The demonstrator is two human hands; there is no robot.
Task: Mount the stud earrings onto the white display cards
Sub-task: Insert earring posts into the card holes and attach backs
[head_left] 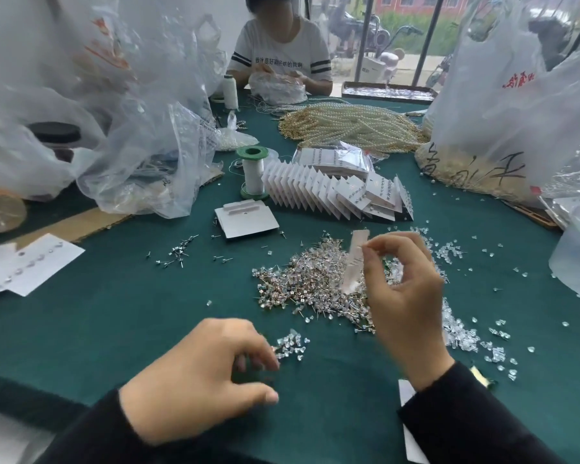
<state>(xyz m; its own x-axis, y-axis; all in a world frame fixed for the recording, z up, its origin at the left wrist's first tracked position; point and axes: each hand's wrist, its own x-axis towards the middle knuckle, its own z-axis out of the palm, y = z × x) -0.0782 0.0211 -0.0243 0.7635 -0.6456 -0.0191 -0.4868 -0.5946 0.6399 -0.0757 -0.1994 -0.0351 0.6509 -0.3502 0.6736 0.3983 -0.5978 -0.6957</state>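
right hand is pinching a narrow white display card between thumb and forefinger and holding it upright over the pile of stud earrings, with the other fingers curling loosely. left hand is reaching down to a small cluster of clear backs, fingertips bunching at its edge. blur is hiding whether anything is pinched there, so cannot tell. the held card is blurring too, so cannot tell how many studs are sitting in it.

a wider scatter of backs is lying just right of the pile on the green table. a few loose studs are lying apart to the left.

behind the pile, a row of finished cards is standing fanned, and a bagged batch is sitting just behind it. a short stack of blank cards is waiting just left of the row.

judging progress: many cards are looking done, but the stud pile is looking big and blanks are waiting, so plenty is left. current step is likely pushing a back onto a stud on the held card.
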